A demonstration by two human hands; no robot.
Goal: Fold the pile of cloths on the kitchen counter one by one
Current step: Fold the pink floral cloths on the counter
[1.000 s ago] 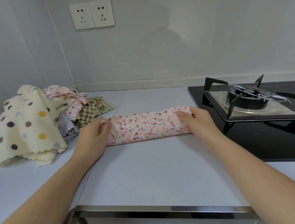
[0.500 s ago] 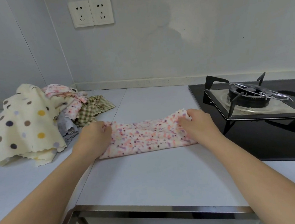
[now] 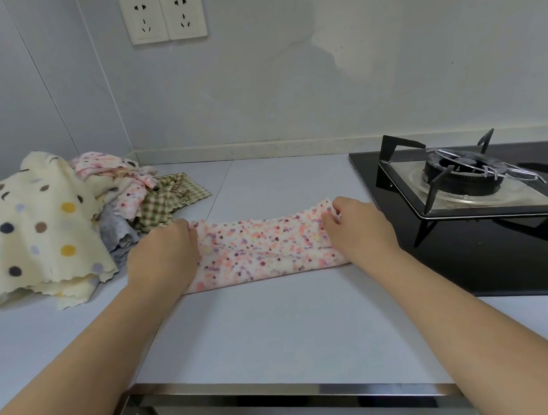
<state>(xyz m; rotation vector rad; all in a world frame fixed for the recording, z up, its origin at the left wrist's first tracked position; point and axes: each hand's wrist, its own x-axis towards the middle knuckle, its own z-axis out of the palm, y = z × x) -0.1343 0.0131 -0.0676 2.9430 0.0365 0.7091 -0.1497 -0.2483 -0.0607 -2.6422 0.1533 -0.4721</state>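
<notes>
Fingers of the left hand (image 3: 164,255) and right hand (image 3: 360,231) grip the speckled cloth (image 3: 264,251) ends; unequal pull between them could skew the fold.

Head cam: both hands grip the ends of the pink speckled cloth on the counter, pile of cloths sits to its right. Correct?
Wrong side. The head view shows the pile of cloths to the left of the pink speckled cloth; the gas burner is on its right. Otherwise fine: left hand and right hand grip its ends on the counter.
</notes>
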